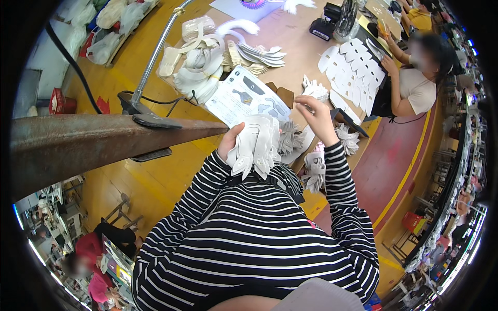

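L hand clamped on white pcs bundle, in front of striped top. R hand up nr R edge of printed sheet; can't tell if pinching anything. Cut strips piled beyond sheet; metal beam + gooseneck crowd L side.

Two bare hands show at the ends of black-and-white striped sleeves, the left hand and the right hand. There is one thick stack of curved white cut pieces in the left one; its layers are too tightly packed to count. One white printed sheet with grey pictures, one brown worktop, one silvery flexible metal tube and one rusty brown metal beam show. Two red containers stand out, one on the left, one on the right. One co-worker wears a beige top, one a yellow top.
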Tool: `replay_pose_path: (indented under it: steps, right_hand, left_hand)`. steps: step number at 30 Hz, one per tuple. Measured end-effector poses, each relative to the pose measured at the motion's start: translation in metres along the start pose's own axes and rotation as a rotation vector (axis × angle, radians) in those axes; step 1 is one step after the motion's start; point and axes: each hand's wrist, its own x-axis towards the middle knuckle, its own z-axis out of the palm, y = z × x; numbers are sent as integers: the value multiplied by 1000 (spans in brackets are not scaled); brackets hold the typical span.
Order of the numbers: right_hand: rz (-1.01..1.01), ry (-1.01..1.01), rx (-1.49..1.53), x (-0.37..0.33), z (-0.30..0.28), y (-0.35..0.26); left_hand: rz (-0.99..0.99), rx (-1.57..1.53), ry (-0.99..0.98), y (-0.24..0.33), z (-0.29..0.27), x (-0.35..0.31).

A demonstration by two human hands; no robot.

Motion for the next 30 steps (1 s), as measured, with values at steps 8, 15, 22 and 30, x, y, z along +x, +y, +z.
replay_pose_path:
  steps: [8,15,22,30]
  right_hand:
    - [-361,48,-293,-31,15,-93]
    - [-434,176,-218,-45,32,-76]
    - [-271,198,-224,-50,33,-93]
    - [-428,64,-120,-59,22,-108]
  left_hand:
    - [-77,343,13,-6,14,4]
    - [-56,276,-28,-6,-3,4]
    - [-24,569,-8,-14,9,2]
    - [-12,502,-30,-7,-9,4]
